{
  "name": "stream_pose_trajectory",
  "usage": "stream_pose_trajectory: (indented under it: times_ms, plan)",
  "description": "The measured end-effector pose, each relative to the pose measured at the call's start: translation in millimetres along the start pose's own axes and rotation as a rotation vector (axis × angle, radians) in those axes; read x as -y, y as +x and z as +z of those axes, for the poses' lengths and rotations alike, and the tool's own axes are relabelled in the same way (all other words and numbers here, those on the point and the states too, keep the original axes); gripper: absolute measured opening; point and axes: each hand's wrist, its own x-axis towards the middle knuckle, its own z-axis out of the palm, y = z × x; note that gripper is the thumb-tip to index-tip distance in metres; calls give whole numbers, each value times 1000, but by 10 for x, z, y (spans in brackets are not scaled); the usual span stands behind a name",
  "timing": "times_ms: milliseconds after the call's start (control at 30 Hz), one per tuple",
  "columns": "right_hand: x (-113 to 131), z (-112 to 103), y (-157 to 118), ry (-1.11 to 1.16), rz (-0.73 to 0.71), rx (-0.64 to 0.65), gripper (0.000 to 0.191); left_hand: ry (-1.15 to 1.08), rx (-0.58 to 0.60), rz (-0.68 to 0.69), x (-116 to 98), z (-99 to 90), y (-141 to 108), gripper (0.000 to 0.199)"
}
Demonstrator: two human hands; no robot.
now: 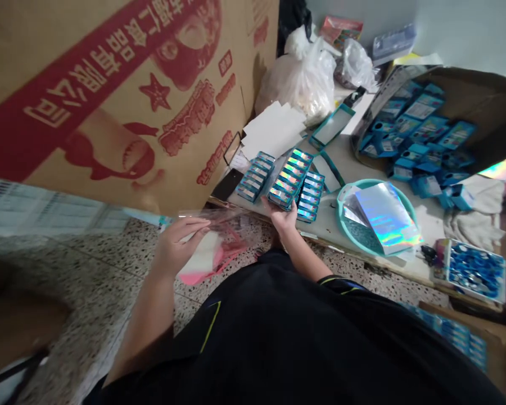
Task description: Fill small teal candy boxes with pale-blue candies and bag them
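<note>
My left hand (184,242) is closed, pinching the edge of a clear plastic bag (231,222) that hangs to its right. Under the front end of a row of small blue boxes with shiny faces (292,175), my right hand (283,216) curls its fingers and grips it. That row tilts up above the bench. A second row of blue boxes (256,176) lies to its left, and a third row (311,196) lies close on its right.
A large printed carton (143,101) stands at the left. On the bench are white card sheets (274,129), a turquoise basin (341,216) with shiny sheets, and a tray of blue pieces (476,270). Behind them lies an open carton (493,101) of blue boxes.
</note>
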Motion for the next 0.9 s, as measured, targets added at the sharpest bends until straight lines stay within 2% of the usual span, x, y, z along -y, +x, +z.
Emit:
stream_pose_trajectory:
  times_ms: [133,267,400,500,600,700,800,900]
  plan:
    - [97,-81,-128,54,-25,-21,59,53,-77,-14,-58,-75,-76,13]
    - [328,-271,-562,-22,97,-85,62,44,-116,-45,-79,-107,-125,14]
    - [523,-460,-939,-139,164,-48,57,0,-211,-72,-14,-82,-124,17]
    - [597,-513,-994,-167,128,-31,50,-24,-228,-93,43,-46,-86,19]
    - [696,-477,-948,-156,112,13,51,-54,-222,-83,33,-10,-24,21]
    - [837,-391,-969,-187,166,44,51,-108,-224,-70,-37,29,35,25]
    - [948,-284,-1145,-263,180,37,48,-129,-226,-96,-114,68,87,29]
    - [1006,-169,-1435,-383,208,47,49,-147,-204,-69,-180,100,138,30]
